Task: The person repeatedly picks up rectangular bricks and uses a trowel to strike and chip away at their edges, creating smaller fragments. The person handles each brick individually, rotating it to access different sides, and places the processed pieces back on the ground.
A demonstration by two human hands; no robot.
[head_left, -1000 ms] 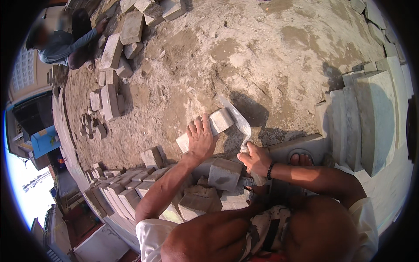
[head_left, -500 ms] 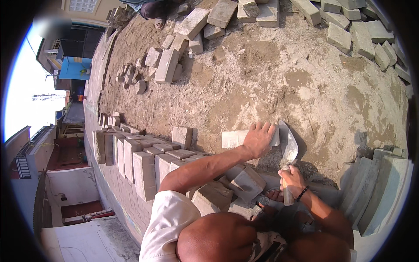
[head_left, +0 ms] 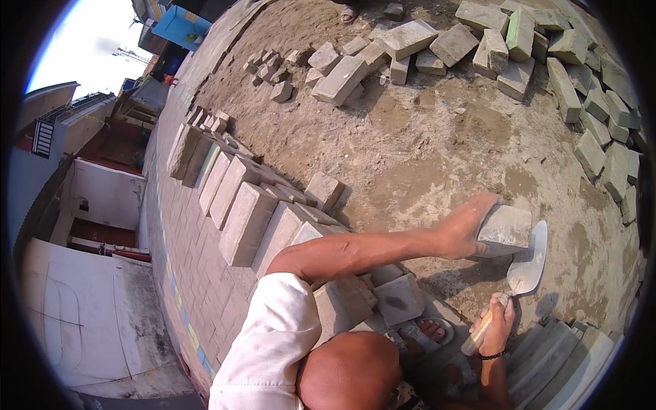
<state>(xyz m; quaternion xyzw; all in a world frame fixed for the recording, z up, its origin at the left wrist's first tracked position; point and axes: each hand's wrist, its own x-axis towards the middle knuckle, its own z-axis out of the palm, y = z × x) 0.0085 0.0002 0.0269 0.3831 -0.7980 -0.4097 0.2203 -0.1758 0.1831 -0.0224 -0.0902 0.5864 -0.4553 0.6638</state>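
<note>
My left hand [head_left: 466, 229] is closed around one end of a grey paving block [head_left: 507, 227], which appears raised over the sandy ground. My right hand [head_left: 497, 326] grips the wooden handle of a trowel [head_left: 529, 263]. The flat metal blade lies right beside the block's near right edge, and I cannot tell whether they touch. A dark bead bracelet circles my right wrist. Under my arms, loose blocks [head_left: 400, 301] rest near my sandalled foot [head_left: 432, 329].
A row of upright blocks [head_left: 247, 222] runs along the left, bordering a paved lane [head_left: 195, 256]. Loose blocks [head_left: 342, 80] are scattered at the far side, with a heap [head_left: 591, 154] at right. Long slabs [head_left: 547, 365] stack at lower right. Another person's foot [head_left: 348, 14] shows at the top.
My left hand has gone from lying on the block to gripping its end, and the block is now lifted and turned. The trowel stays beside it in my right hand. The view has shifted.
</note>
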